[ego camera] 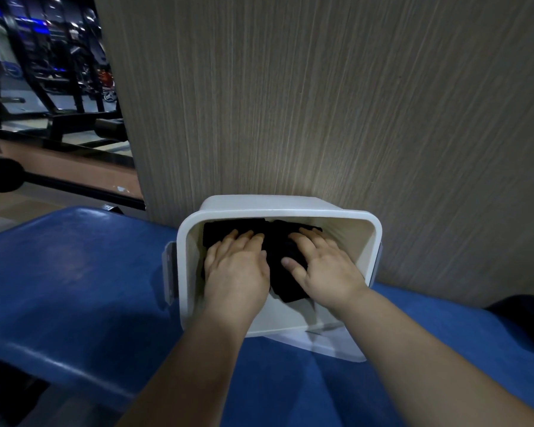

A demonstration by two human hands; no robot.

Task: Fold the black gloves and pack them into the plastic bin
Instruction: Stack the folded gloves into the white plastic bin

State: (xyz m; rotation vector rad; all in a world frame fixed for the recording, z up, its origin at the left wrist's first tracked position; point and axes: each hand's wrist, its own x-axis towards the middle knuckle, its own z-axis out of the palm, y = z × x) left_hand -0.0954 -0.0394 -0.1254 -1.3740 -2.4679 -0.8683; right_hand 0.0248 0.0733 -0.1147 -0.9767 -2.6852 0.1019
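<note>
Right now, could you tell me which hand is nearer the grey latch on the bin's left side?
Left. The left hand lies on the black gloves beside the wall bearing that latch; the right hand lies on them across the bin, nearer the opposite wall.

A blue padded bench (74, 272) meets a wood-grain wall panel (321, 103); gym machines (43, 72) (dim, blurred) stand far left.

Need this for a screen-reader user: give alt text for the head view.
Left hand and right hand press flat on black gloves inside a white plastic bin on a blue padded bench against a wood-grain wall.
</note>
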